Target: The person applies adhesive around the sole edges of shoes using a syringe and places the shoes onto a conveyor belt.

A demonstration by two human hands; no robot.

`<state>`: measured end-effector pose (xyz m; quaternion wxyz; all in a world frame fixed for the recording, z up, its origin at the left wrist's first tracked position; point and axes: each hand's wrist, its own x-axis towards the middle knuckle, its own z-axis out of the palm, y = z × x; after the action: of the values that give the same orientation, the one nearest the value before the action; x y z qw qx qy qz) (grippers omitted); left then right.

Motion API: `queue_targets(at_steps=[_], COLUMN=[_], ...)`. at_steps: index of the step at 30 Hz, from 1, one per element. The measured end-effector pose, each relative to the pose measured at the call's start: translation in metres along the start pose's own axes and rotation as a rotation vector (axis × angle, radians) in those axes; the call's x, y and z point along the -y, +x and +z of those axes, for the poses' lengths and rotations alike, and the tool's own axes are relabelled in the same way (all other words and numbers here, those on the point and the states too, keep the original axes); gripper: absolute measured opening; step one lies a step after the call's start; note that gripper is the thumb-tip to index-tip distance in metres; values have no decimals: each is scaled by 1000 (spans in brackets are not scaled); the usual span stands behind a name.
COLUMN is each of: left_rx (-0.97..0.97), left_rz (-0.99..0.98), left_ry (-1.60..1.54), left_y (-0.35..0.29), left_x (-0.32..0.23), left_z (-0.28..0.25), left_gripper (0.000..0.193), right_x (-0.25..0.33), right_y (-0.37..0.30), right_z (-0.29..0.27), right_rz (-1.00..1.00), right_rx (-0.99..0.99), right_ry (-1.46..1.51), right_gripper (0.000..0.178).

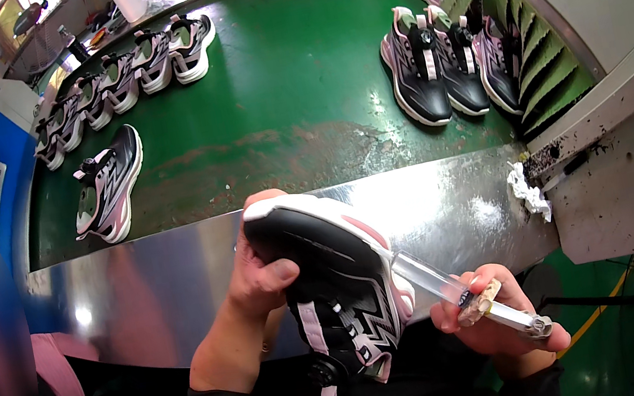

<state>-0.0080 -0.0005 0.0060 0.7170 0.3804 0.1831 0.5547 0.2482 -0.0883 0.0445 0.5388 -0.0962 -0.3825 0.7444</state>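
Note:
My left hand (261,263) grips a black, pink and white sneaker (338,270) by its toe end, thumb on the black upper. The shoe is tilted, its white sole edge facing up and right, and a dial with a pull loop hangs at the lower end. In my right hand (499,314) is a clear syringe (430,275), its barrel and plunger between the fingers. The syringe's tip meets the side of the shoe near the sole line; exact contact is too small to tell. Yellowish residue coats the syringe's flange.
A steel ledge (179,282) runs before the green conveyor belt (287,76). Several sneakers (119,84) stand in a row at far left, with a single sneaker (112,187) nearer. More shoes (417,70) stand by the green strip curtain (545,47) at right. Crumpled white tissue (528,194) lies on the ledge.

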Motion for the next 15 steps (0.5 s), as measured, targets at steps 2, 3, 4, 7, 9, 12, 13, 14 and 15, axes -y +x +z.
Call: queue_targets(at_steps=[2,3,4,7,9,12,13,14,15], left_rx=[-17,-34,-52,-75,-72,-107,-120,-136,-149], left_rz=[-27,-39,-63,-108,-117,-107,-105,-104,-103], left_ry=[-38,-79,-1,23,52,-20,-45,-62,-81], left_y=[0,1,2,13,14,13,12,11,10], left_x=[1,1,2,3,2,4,4,6,7], left_z=[1,2,4,16,8,3,1,-1,-2], left_gripper=[72,72,70,68,69,68,67,67,67], right_x=[-10,-10,-8,-15,-16,-15,-15,-15,-16], right_y=[-5,-9,-12,-21,-27,-34,-36,-39,-41], right_z=[-11,-10,-7,-21,-26,-29,-29,-29,-30], right_rz=[-113,-114,-61,-27,-41,24,39,55,58], right_rx=[130,118,22,-20,39,44,38,35,27], right_ry=[118,128,74,74,139,108,83,59,67], right_gripper=[111,111,104,104,112,111,111,111,111])
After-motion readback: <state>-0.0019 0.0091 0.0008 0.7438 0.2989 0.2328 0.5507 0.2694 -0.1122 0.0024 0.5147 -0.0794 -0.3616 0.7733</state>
